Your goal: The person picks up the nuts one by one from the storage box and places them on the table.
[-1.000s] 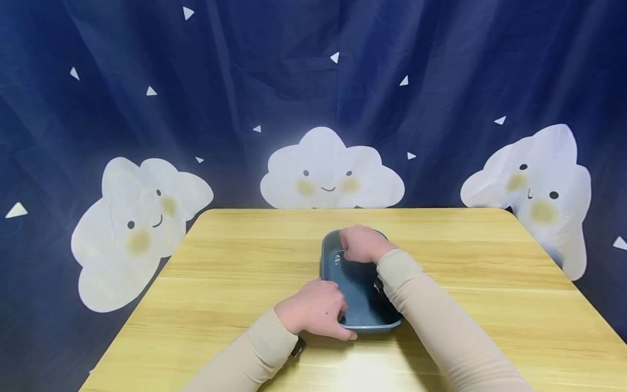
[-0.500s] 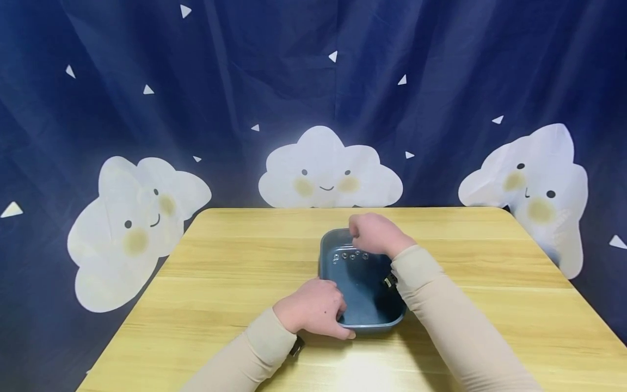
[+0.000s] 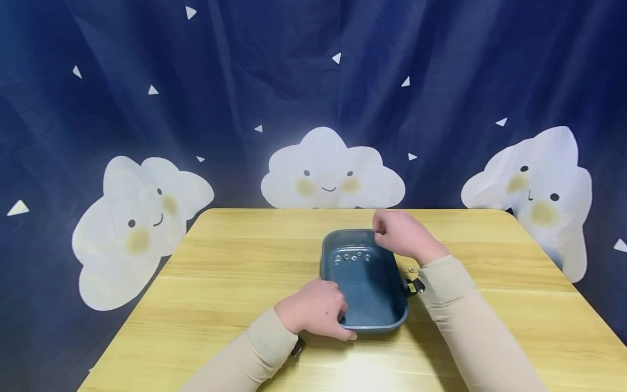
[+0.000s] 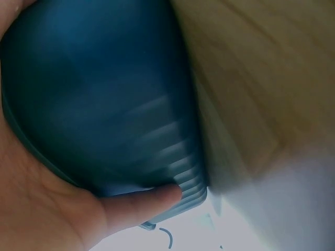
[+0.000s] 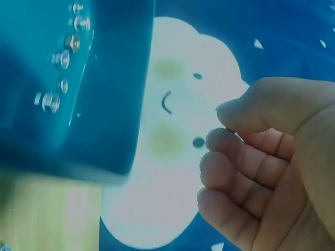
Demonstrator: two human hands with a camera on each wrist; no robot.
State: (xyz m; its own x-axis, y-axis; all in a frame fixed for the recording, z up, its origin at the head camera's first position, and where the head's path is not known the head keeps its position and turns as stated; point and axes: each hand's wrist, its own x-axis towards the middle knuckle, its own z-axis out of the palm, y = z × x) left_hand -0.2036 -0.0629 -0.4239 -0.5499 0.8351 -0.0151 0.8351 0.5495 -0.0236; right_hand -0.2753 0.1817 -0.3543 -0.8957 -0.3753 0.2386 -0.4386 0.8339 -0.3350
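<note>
A blue-grey rectangular tray sits on the table, with several small shiny metal nuts in a rough row near its far end. My left hand grips its near left corner. In the left wrist view, a finger lies along the tray's ribbed outer side. Just beyond the far right corner hovers my right hand, fingers curled. In the right wrist view, thumb and index fingertips come together with a tiny dark sliver between them; I cannot tell whether they hold a nut.
Another small metal nut lies on the wooden table to the right of the tray. Both wrists carry small dark cameras close to the tabletop. Behind the far table edge hangs a dark blue curtain with white clouds.
My right hand has risen out of the tray and moved right, past its far right corner, uncovering the nuts inside and one on the table. The left hand keeps its grip.
</note>
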